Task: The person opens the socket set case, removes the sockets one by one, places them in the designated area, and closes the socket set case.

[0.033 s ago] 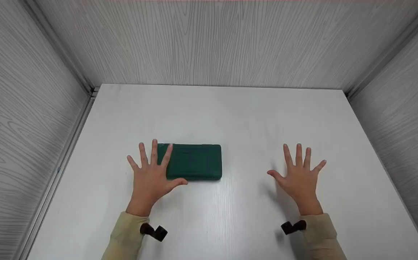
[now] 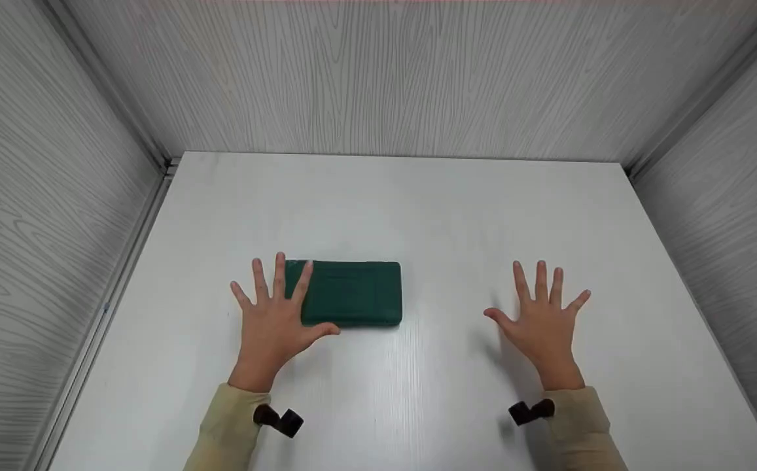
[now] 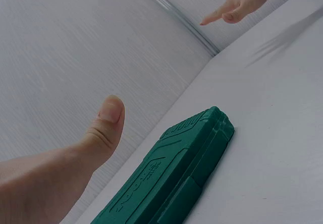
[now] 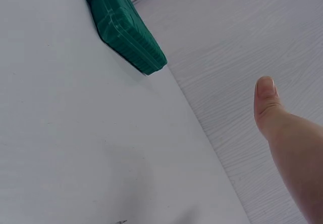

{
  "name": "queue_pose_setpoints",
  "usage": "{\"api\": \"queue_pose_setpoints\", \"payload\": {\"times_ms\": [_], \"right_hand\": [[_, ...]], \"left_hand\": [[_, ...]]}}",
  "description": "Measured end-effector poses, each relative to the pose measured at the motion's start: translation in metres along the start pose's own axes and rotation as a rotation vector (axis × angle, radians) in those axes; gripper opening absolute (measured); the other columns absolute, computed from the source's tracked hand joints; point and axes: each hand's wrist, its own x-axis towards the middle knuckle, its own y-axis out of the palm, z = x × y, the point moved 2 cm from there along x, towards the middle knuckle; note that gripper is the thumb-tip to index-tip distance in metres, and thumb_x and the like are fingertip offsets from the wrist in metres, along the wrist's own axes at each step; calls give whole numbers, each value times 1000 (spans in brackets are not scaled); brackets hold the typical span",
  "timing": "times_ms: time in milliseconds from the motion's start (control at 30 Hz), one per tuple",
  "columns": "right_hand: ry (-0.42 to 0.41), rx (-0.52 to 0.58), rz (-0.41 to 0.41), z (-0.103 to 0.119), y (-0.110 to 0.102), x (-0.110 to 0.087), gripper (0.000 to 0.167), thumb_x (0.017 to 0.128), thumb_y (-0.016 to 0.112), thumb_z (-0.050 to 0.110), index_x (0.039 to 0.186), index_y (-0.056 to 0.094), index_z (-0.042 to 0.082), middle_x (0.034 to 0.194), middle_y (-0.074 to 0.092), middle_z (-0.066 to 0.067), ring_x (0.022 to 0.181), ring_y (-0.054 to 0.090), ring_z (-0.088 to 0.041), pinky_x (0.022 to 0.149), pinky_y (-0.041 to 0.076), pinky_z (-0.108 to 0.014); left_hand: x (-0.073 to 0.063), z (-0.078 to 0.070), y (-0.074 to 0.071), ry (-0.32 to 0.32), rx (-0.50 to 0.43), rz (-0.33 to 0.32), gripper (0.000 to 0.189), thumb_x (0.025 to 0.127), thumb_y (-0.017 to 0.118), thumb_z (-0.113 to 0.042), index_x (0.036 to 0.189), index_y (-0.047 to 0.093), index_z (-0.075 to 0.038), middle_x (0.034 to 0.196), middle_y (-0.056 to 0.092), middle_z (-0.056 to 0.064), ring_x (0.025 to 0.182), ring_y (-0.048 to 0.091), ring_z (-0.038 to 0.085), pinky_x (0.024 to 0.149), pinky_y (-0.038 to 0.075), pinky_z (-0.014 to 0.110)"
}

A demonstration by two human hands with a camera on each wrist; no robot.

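Observation:
A green plastic case (image 2: pixel 355 294) with rounded corners lies closed on the white table, left of centre in the head view. Raised lettering shows on its lid in the left wrist view, where the case (image 3: pixel 156 178) runs off the bottom edge. My left hand (image 2: pixel 272 330) hovers with fingers spread, covering the case's left end from above; it holds nothing. Well to the right of the case, my right hand (image 2: pixel 542 327) is held over bare tabletop, fingers spread and nothing in them. From the right wrist, the near end of the case (image 4: pixel 126 32) appears at upper left.
The white table (image 2: pixel 443 216) meets a grey wood-grain panel (image 2: pixel 378 78) at the back. Similar side panels stand at the left (image 2: pixel 31 216) and right (image 2: pixel 738 216). A small black device (image 2: pixel 280 420) is strapped at each wrist, over beige sleeves.

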Motion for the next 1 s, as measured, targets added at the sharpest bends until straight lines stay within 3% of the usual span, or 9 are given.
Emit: {"api": "queue_pose_setpoints", "payload": {"times_ms": [167, 400, 600, 800, 1000], "right_hand": [[1, 5, 19, 2, 2, 0, 95, 77, 38, 80, 151, 8, 27, 152, 13, -21, 137, 7, -44, 93, -18, -68], [0, 4, 40, 6, 4, 0, 95, 78, 35, 80, 151, 5, 27, 152, 11, -20, 138, 6, -43, 93, -18, -67], [-8, 0, 9, 11, 3, -1, 94, 78, 38, 78, 151, 7, 27, 152, 12, -20, 138, 8, -42, 95, -15, -68], [-28, 61, -33, 21, 3, -1, 93, 80, 44, 72, 151, 12, 22, 151, 17, -20, 137, 13, -41, 96, -3, -72], [-57, 188, -56, 41, 4, 0, 90, 82, 50, 67, 151, 16, 19, 151, 20, -19, 137, 15, -39, 101, 10, -67]], "left_hand": [[0, -1, -1, 5, -6, -2, 113, 59, 47, -89, 150, 19, -27, 154, 5, 18, 135, -4, 49, 93, -1, 75], [-1, 0, -1, 2, 5, 11, 114, 60, 33, -93, 150, 17, -26, 154, 4, 18, 135, -4, 49, 94, 2, 75], [-2, 1, -1, 3, -60, 21, 113, 62, 35, -91, 150, 16, -24, 153, 5, 20, 135, -3, 49, 93, 7, 76], [-2, 5, 0, 18, -64, 1, 112, 64, 37, -89, 150, 17, -21, 153, 7, 21, 135, 1, 50, 93, 9, 75], [-4, 11, 4, 20, -63, 4, 110, 66, 37, -88, 151, 16, -20, 153, 7, 21, 135, 2, 49, 94, 11, 74]]}}
